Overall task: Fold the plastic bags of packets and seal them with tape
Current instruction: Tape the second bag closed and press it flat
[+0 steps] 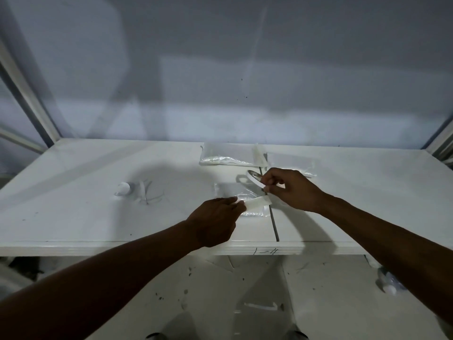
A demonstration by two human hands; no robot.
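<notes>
Right hand (291,190) grips the tape roll (256,180), left hand (215,222) pinches the pulled-out strip (257,201) taut over the folded plastic bag (235,192) on the worktop (85,204), probably so it lands flat across the fold.

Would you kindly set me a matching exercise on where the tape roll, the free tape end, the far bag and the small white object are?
1 tape roll
2 free tape end
3 far bag
4 small white object

A pinched by the left hand
B at the table's far edge
C held by the right hand
D left of both hands

Pairs: 1-C, 2-A, 3-B, 4-D
</notes>
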